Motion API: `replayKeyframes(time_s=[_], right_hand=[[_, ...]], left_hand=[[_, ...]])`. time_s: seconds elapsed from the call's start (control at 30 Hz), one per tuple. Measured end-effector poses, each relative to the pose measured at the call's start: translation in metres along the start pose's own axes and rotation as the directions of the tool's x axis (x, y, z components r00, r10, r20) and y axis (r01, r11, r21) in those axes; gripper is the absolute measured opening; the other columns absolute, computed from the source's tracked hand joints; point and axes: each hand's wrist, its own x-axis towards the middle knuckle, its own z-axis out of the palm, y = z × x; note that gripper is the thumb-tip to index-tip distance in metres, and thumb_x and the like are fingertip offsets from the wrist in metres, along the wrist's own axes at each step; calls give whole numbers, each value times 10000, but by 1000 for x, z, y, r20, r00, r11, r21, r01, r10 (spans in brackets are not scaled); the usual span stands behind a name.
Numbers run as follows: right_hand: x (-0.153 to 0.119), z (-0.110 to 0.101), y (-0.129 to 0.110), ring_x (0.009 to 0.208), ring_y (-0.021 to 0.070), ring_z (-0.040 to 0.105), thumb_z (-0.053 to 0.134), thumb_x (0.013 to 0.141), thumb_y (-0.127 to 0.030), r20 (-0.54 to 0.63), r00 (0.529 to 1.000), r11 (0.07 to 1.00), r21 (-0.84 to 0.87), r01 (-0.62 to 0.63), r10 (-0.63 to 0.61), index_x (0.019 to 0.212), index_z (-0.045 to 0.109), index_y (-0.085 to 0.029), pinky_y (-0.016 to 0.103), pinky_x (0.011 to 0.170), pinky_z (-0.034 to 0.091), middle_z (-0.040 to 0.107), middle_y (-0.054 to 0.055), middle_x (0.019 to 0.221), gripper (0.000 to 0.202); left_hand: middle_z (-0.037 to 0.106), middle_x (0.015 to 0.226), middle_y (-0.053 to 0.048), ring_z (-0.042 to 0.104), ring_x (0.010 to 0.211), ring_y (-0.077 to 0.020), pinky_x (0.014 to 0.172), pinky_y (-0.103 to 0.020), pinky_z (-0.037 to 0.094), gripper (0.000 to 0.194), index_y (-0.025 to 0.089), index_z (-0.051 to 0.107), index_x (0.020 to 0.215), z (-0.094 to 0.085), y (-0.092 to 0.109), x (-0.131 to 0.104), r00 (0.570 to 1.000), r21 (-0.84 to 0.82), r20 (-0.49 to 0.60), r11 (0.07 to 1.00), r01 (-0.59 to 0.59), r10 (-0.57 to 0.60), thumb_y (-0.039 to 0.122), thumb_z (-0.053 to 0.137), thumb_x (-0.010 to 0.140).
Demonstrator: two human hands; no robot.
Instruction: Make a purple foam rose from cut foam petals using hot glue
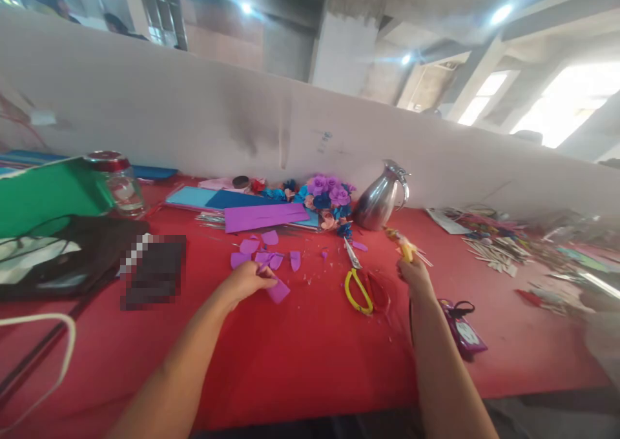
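Observation:
My left hand (249, 279) pinches a small purple paper piece (278, 291) above the red table. Several cut purple petals (249, 246) lie just beyond it. On the right, my right hand (413, 272) is closed round a yellow-handled tool (407, 252); its far end is blurred. Between the hands lie scissors (358, 290) with yellow handles, their blades pointing away. A purple paper strip (266, 217) rests on blue sheets behind the petals.
A bunch of paper flowers (332, 192) and a metal jug (380, 197) stand at the back. A glass jar (123, 187) and dark bag (62, 252) are left. A purple packet (465, 332) lies near my right forearm; sticks (494, 253) lie farther right.

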Motion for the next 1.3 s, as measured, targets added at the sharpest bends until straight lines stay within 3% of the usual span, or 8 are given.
replayKeyframes(time_s=[0.1,0.17,0.27,0.37,0.6,0.87,1.13,1.3], right_hand=[[-12,-3,-14,582,167,621,594,694,-346,186,980,911,390,-136,66,704,595,-189,277,523,508,641,59,650,157],[-23,-5,-26,619,171,625,625,670,-349,379,923,679,660,-321,67,722,603,-188,272,500,510,680,100,770,170],[-36,-6,-42,600,151,606,644,657,-355,509,858,379,782,-495,70,735,593,-193,240,446,487,704,91,839,188],[-44,-5,-51,536,107,564,676,626,-331,483,863,253,825,-505,145,724,577,-181,183,402,440,708,53,790,205],[-64,-6,-58,560,81,576,812,524,-207,287,948,521,793,-315,135,795,597,-178,148,457,454,703,16,788,347],[-95,-2,-73,476,97,541,773,619,-376,597,786,416,681,-603,162,865,614,-179,180,390,395,607,-16,618,354],[-121,12,-76,664,134,588,636,775,-537,533,819,744,632,-219,-211,923,581,-192,253,623,485,652,28,800,380],[-142,29,-76,778,172,608,503,870,-526,543,762,826,563,-18,-353,967,497,-210,331,759,513,624,31,844,330]], left_hand=[[628,555,-10,555,619,-185,673,-297,409,136,173,658,512,1,-1,0,1000,13,22,1000,19,-19,265,741,454],[621,553,-9,550,620,-186,677,-299,405,149,169,650,513,2,0,-2,999,24,37,999,23,-24,273,739,451],[620,572,-3,556,648,-189,699,-301,404,175,166,653,546,2,1,-3,998,38,65,999,16,-18,300,729,464],[614,585,2,564,678,-197,718,-304,402,190,164,650,563,1,1,-2,997,53,72,998,24,-27,317,713,470],[628,607,0,574,711,-215,723,-303,401,228,175,648,568,1,-1,0,997,78,70,997,26,-32,359,718,454],[631,597,-1,567,695,-208,705,-298,392,256,165,659,574,-1,-1,1,998,103,43,993,50,-55,367,731,435],[613,601,5,566,696,-190,690,-281,398,183,172,647,574,1,-2,2,999,111,41,994,22,-27,322,713,494],[638,614,-9,574,662,-188,661,-287,409,165,167,649,575,4,-9,7,998,141,63,990,11,-20,307,705,508]])
